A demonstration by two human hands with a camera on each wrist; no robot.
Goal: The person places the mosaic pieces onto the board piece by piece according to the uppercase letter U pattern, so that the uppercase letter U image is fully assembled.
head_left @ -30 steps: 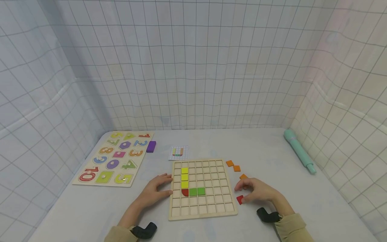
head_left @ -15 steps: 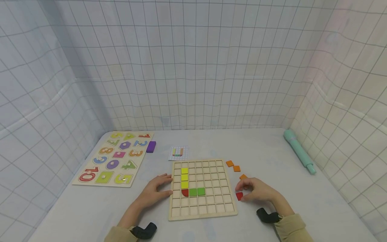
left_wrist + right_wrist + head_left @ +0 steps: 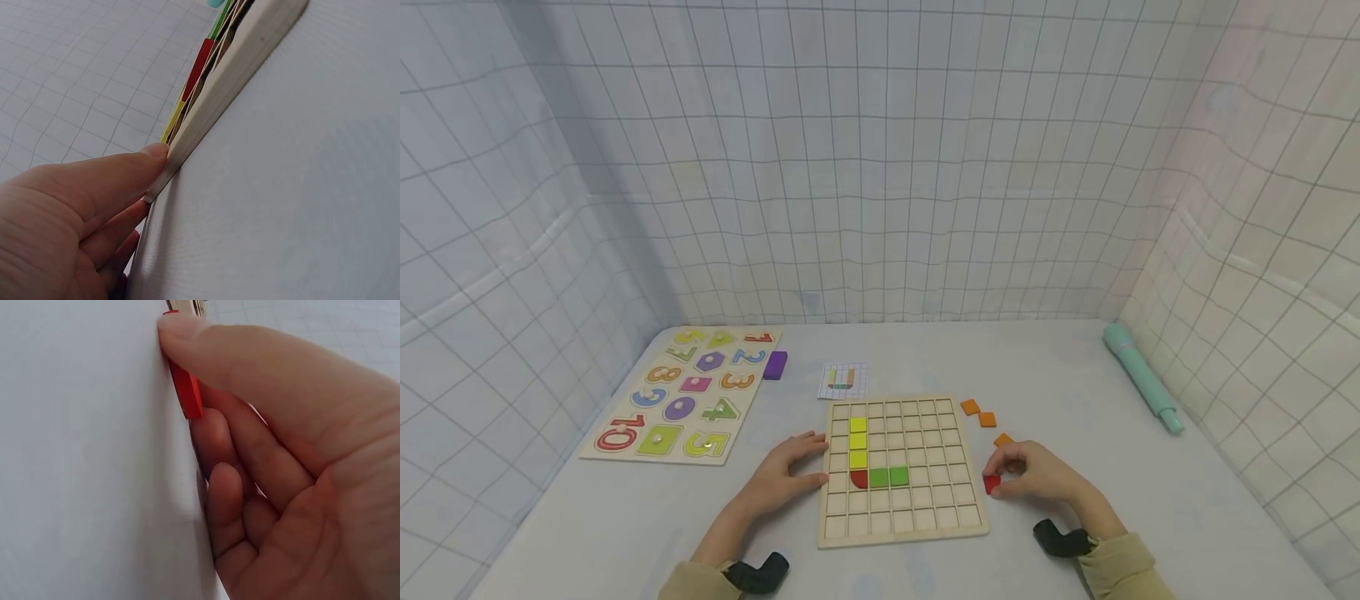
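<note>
Red tile is pinched between the thumb and fingers of the right hand, just beside the right edge of a wooden grid board; whether it touches the worktop I cannot tell. The left hand lies relaxed, thumb apart from the fingers, its tips touching the board's left edge. In the grid, three yellow squares form a column above a round-cornered red piece, with two green squares in line to its right. Three orange tiles lie near the board's right edge, and a small pattern card lies just behind the board.
</note>
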